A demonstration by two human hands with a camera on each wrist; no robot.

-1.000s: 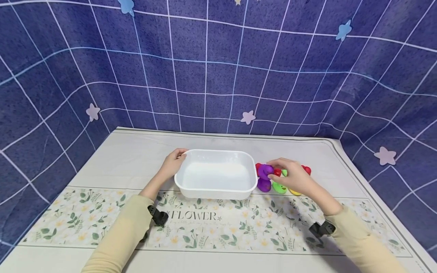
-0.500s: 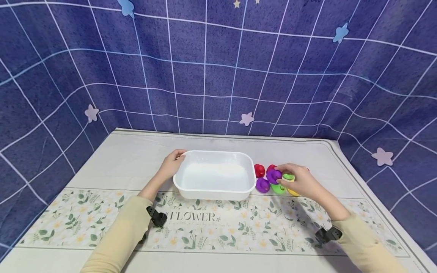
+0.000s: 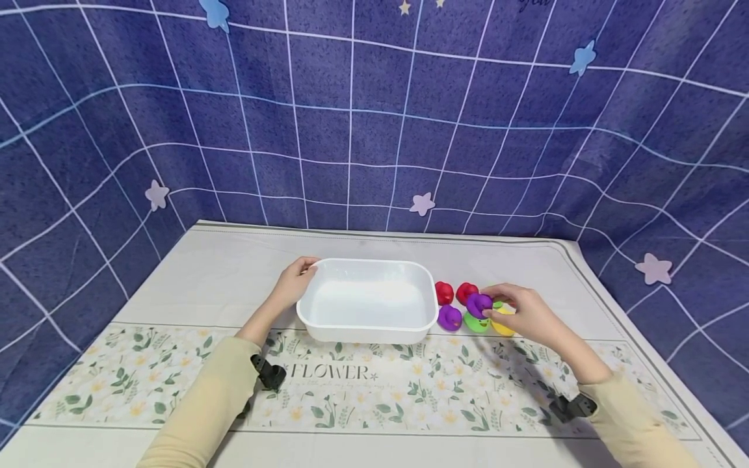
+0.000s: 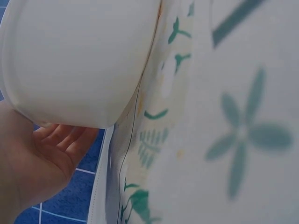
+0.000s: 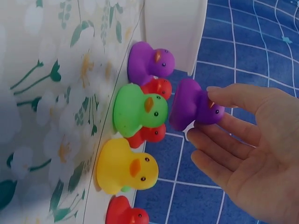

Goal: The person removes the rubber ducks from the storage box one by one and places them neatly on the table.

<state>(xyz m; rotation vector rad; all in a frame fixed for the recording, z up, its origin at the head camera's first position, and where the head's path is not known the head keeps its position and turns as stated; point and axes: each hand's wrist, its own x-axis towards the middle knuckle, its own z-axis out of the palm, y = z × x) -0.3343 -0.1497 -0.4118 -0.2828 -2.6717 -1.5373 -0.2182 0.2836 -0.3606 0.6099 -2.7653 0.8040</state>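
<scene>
My left hand (image 3: 292,285) grips the left rim of a white plastic tub (image 3: 368,335), thumb at the lip and fingers behind the wall. No item lies in the tub. To its right, my right hand (image 3: 531,316) pinches a purple rubber duck (image 5: 187,105) by its head between thumb and fingers. That duck is raised above the other ducks. Beneath it stand a green duck (image 5: 135,111) and a yellow duck (image 5: 119,165). Another purple duck (image 3: 450,318) stands close to the tub's right wall. The hand partly hides the far ducks.
Two red ducks, one by the tub (image 3: 443,293) and one farther right (image 3: 467,292), form the back row. Another red duck (image 5: 124,212) shows low in the right wrist view. A flower-printed cloth (image 3: 351,403) covers the table; a blue gridded curtain (image 3: 374,130) hangs behind.
My right hand has carried the purple duck rightward, from beside the tub to above the green duck, uncovering the red ducks. My left hand keeps its grip on the tub.
</scene>
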